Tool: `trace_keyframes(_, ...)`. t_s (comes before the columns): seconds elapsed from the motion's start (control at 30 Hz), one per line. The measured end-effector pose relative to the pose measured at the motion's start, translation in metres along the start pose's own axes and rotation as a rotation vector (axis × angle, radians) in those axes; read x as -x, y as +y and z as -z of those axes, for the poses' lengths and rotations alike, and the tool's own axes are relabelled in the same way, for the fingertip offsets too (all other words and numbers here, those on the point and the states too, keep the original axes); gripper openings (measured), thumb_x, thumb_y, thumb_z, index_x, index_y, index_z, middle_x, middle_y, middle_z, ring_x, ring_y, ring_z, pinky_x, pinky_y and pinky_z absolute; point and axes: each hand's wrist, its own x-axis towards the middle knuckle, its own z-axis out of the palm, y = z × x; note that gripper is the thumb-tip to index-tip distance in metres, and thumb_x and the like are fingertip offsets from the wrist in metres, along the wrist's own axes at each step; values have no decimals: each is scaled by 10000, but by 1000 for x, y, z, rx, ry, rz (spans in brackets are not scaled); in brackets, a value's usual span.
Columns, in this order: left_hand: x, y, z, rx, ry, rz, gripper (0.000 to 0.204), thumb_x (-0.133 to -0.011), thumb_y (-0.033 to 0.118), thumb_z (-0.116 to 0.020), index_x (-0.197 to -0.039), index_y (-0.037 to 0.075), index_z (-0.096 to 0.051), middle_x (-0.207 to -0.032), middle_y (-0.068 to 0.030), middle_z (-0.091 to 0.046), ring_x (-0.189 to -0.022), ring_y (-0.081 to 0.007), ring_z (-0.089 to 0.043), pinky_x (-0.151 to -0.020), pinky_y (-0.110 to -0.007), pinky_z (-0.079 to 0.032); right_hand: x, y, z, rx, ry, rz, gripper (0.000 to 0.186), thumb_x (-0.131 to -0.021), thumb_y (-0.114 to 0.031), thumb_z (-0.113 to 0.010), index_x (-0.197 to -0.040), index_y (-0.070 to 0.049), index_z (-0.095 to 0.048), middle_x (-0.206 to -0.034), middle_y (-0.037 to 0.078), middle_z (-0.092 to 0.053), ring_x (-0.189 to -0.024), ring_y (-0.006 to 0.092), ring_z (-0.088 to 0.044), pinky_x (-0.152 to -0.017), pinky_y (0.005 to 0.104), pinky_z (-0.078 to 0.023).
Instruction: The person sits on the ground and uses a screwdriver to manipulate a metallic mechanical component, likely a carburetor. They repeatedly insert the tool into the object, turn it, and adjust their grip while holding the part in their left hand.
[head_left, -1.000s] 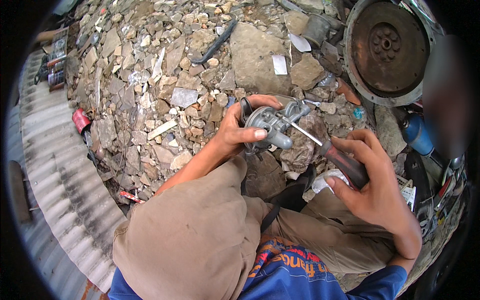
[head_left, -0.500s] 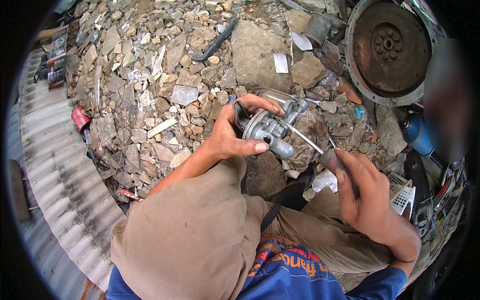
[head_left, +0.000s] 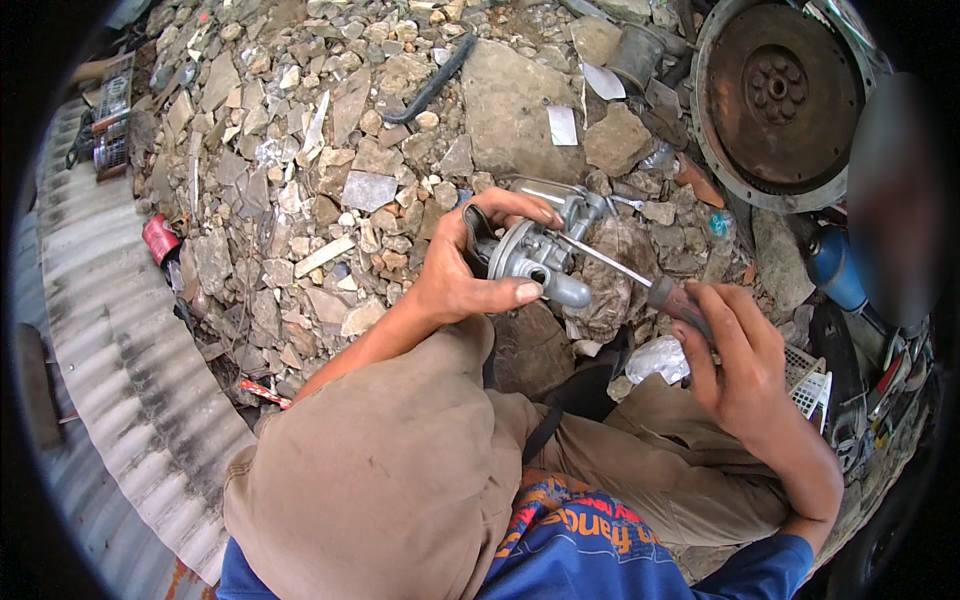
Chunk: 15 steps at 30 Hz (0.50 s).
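My left hand is closed around a silver cast-metal carburetor, with the thumb on the near side and fingers over the far side. A dark curved piece of it shows within my grip. In my right hand is a screwdriver, its dark reddish handle pinched by thumb and fingers. The slim metal shaft slants up and left, and its tip meets the carburetor's upper face near my left fingertips. Exactly what the tip touches is too small to tell. The carburetor is held off the ground, in front of my knees.
Broken stones cover the ground ahead. A large rusty flywheel lies at the far right, near a blue bottle-like object. Corrugated sheets run along the left. A black hose piece lies farther away.
The screwdriver's handle has swung slightly away from me and its tip has shifted a little up and left on the carburetor. My left hand has barely moved.
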Motion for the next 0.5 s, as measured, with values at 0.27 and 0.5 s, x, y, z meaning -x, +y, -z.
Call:
trace_keyframes(0.27,8,-3,5,-169,-85,18,604,-668,245,-843,-1149,-12,-583,-1182,-188,-611,-1139,-269,-592,-1036,-399,-426,-19,-1,15,-471,-225,-468,290,-850,-95,-754,-1074,21,-611,-858,140,-620,-732,144,-615,-596,314,-460)
trace_keyframes(0.5,4,-1,6,-135,-77,-15,595,-679,245,-833,-1153,-13,-582,-1173,-189,-615,-1138,-270,-593,-1035,-399,-428,-5,10,3,41,-33,26,192,-870,-87,-730,-975,12,-605,-868,159,-640,-722,266,-626,-624,320,-472)
